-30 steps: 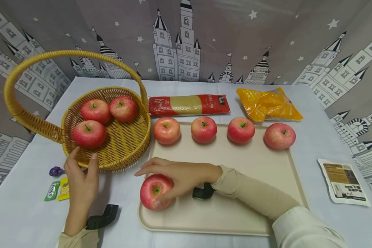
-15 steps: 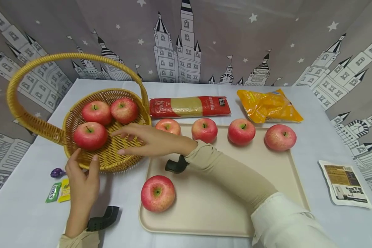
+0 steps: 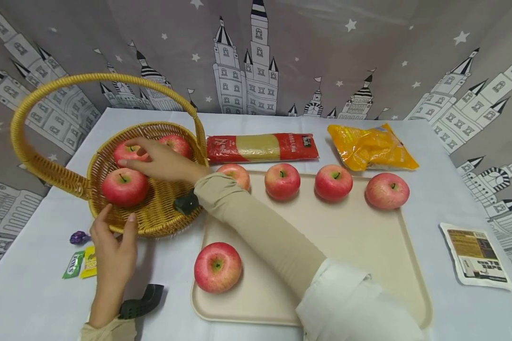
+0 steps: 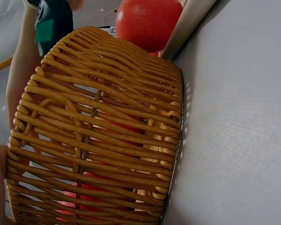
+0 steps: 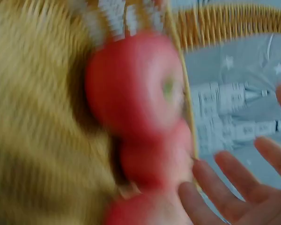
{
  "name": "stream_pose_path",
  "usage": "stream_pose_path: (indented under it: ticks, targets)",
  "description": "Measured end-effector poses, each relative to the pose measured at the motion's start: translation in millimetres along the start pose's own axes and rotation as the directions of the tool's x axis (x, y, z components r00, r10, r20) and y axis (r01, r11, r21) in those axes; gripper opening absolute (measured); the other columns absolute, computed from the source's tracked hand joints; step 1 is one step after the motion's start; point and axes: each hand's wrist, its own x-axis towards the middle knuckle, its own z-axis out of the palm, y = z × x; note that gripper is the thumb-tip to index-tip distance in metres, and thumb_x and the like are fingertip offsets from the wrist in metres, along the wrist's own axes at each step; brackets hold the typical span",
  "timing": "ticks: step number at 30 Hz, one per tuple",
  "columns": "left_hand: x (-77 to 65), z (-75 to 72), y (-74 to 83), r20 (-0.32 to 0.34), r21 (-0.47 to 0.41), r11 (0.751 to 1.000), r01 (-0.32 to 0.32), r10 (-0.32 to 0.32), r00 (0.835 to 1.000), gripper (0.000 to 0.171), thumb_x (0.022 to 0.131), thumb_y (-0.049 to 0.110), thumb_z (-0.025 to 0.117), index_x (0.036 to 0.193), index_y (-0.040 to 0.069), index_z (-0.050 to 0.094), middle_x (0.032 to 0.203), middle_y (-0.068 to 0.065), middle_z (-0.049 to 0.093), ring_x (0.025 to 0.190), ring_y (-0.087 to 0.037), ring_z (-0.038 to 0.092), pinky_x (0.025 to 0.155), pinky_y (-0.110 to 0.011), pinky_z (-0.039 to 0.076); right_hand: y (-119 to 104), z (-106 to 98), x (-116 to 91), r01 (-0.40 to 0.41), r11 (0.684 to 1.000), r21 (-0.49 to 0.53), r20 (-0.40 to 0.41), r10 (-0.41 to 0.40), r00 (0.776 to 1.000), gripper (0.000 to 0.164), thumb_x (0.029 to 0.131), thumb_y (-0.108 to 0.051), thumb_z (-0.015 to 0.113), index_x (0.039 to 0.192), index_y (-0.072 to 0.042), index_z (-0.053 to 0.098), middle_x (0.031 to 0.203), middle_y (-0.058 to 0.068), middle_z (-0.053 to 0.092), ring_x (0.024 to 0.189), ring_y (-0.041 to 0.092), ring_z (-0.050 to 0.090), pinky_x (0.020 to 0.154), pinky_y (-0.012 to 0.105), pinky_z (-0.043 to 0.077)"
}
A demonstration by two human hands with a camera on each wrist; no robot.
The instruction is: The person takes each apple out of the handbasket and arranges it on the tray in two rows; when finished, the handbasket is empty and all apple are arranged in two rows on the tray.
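Note:
A yellow wicker basket [image 3: 147, 218] with a tall handle stands at the left, holding three red apples. My right hand [image 3: 164, 163] reaches over it with spread fingers, above the back-left apple [image 3: 123, 150] and beside the front apple [image 3: 125, 187]. It partly covers the back-right apple [image 3: 179, 143]. The right wrist view shows the fingers [image 5: 234, 173] apart, close to blurred apples. At the basket's near rim rests my left hand [image 3: 114, 253], its thumb and fingers extended. In the left wrist view, fingers appear beside the woven wall [image 4: 98, 126].
A beige tray [image 3: 324, 265] bears one apple [image 3: 217, 267] at front left and several along its back edge. Behind it lie a red noodle-like packet [image 3: 262, 148] and an orange bag [image 3: 369, 147]. A white pouch [image 3: 475, 255] lies right; small candies [image 3: 74, 265] lie left.
My right hand has left the front apple on the tray and moved up and left over the basket. My left hand has stayed at the rim.

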Motion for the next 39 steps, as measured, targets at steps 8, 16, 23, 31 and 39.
stream_pose_path:
  ticks: [8,16,23,31,39]
  targets:
    - [0.3,1.2,-0.9,0.006,0.013,1.0,0.007,-0.007,1.0,0.06,0.094,0.035,0.039,0.144,0.014,0.013,0.148,-0.013,0.013,0.133,-0.035,0.023,0.102,-0.057,0.03,17.7,31.2,1.1,-0.022,1.0,-0.017,0.167,0.025,0.986,0.079,0.084,-0.043,0.058,0.146,-0.027,0.011,0.148,-0.014,0.02,0.132,-0.005,0.02,0.106,0.011,0.022]
    - [-0.4,0.6,0.2,-0.001,0.014,1.0,0.005,-0.005,1.0,0.059,0.094,0.035,0.04,0.144,0.015,0.014,0.148,-0.012,0.014,0.131,-0.033,0.026,0.102,-0.056,0.031,24.3,33.5,-4.4,-0.066,0.997,-0.031,0.222,0.071,0.972,0.089,0.074,-0.048,0.067,0.143,-0.037,0.011,0.146,-0.019,0.015,0.132,-0.008,0.013,0.106,0.014,0.024]
    - [-0.6,1.5,-0.7,-0.019,0.014,1.0,0.004,-0.003,1.0,0.059,0.094,0.036,0.041,0.143,0.015,0.016,0.146,-0.011,0.017,0.128,-0.031,0.029,0.101,-0.055,0.034,28.8,33.6,-4.0,0.009,1.0,0.021,0.268,-0.014,0.963,0.09,0.073,-0.039,0.071,0.144,-0.028,0.017,0.146,-0.014,0.021,0.13,-0.006,0.019,0.105,0.011,0.022]
    - [-1.3,1.1,-0.2,-0.021,0.003,1.0,-0.01,0.01,1.0,0.059,0.094,0.034,0.042,0.143,0.015,0.016,0.145,-0.012,0.019,0.129,-0.031,0.028,0.1,-0.055,0.034,26.8,29.4,-6.9,0.032,0.999,0.043,0.296,-0.043,0.954,0.092,0.07,-0.037,0.074,0.143,-0.025,0.02,0.146,-0.011,0.023,0.128,-0.004,0.024,0.103,0.01,0.023]
    - [-0.9,1.2,-0.2,-0.017,-0.019,1.0,-0.004,0.003,1.0,0.06,0.093,0.034,0.043,0.142,0.015,0.015,0.144,-0.012,0.019,0.131,-0.031,0.027,0.101,-0.055,0.032,26.8,29.0,-7.3,0.027,1.0,0.007,0.335,-0.028,0.942,0.094,0.065,-0.038,0.078,0.142,-0.028,0.023,0.142,-0.007,0.026,0.123,-0.001,0.026,0.099,0.011,0.028]
